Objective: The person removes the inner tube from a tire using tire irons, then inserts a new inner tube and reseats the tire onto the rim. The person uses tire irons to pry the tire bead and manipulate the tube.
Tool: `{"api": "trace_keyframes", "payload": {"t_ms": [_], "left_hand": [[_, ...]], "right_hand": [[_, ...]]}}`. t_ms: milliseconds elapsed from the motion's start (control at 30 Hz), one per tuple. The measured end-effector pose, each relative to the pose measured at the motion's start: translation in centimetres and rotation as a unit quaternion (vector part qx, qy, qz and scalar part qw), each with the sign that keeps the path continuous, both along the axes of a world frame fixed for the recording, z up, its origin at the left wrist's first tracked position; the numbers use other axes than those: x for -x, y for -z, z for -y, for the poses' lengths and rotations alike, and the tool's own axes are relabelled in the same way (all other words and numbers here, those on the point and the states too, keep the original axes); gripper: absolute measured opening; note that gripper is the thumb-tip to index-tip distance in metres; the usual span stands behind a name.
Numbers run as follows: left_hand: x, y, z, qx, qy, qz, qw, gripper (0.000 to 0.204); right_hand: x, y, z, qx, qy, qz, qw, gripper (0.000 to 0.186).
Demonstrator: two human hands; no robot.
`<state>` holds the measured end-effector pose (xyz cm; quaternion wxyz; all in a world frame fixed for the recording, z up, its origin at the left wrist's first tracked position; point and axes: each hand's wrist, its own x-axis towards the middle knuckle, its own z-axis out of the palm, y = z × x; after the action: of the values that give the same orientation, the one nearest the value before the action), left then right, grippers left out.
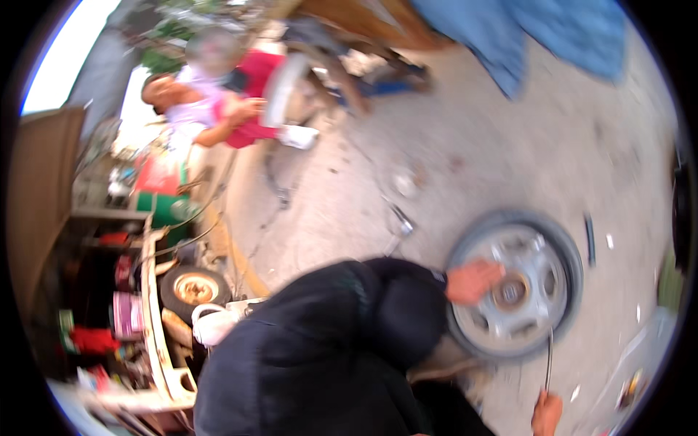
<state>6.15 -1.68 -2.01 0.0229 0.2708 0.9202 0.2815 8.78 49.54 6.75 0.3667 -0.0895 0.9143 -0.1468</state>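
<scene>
Down at the lower edge, the right hand (547,413) is closed around the bottom end of a thin metal bar (550,360), which runs up to the rim of a wheel (515,285) lying flat on the concrete ground (509,152). The left hand (472,281), coming out of a dark sleeve (363,320), presses on the silver wheel face just beside the hub; blur hides whether its fingers are spread or curled. By the look of it, the step in hand is prying at the tyre edge with the bar while the wheel is held down. The next move seems to call for steady downward weight from the left hand and the bar tip kept hooked at the rim, so it does not slip.

Left of the sleeve stand a white jug (211,323) and a small yellow-centred wheel (193,288). Beyond them, cluttered shelves (109,291) hold a pink can (127,312) and red packages; their labels are too blurred to tell. Farther up sits a green and red drum (163,192). At the far side another person in red (247,102) is seated, and a blue sheet (523,36) hangs at the top.
</scene>
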Motion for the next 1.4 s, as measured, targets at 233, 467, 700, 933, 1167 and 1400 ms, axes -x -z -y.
{"api": "trace_keyframes", "payload": {"t_ms": [233,467,700,933,1167,1400], "left_hand": [[-1.2,0.6,-0.9,0.04,-0.04,0.055,0.997,0.09],[-1.7,0.9,-1.4,0.062,-0.04,0.035,0.997,0.099],[-0.4,0.7,-1.1,0.09,-0.023,0.024,0.995,0.097],[-1.9,1.0,-0.9,0.058,-0.033,0.014,0.998,0.092],[-1.6,-1.0,0.2,0.01,-0.063,0.068,0.996,0.078],[0.1,-1.4,0.1,0.072,-0.051,0.122,0.989,0.075]], "right_hand": [[11.8,-7.8,3.5,-0.168,-0.249,-0.033,0.953,0.049],[12.4,-7.0,4.1,-0.197,-0.266,-0.052,0.942,0.044],[13.1,-3.6,1.6,-0.177,-0.294,-0.119,0.932,0.047],[10.4,-8.3,8.0,-0.217,-0.261,-0.096,0.936,0.045],[9.0,-7.3,11.8,0.043,0.231,0.348,0.908,0.047],[5.5,-9.5,26.4,0.254,0.595,0.244,0.723,0.032]]}}
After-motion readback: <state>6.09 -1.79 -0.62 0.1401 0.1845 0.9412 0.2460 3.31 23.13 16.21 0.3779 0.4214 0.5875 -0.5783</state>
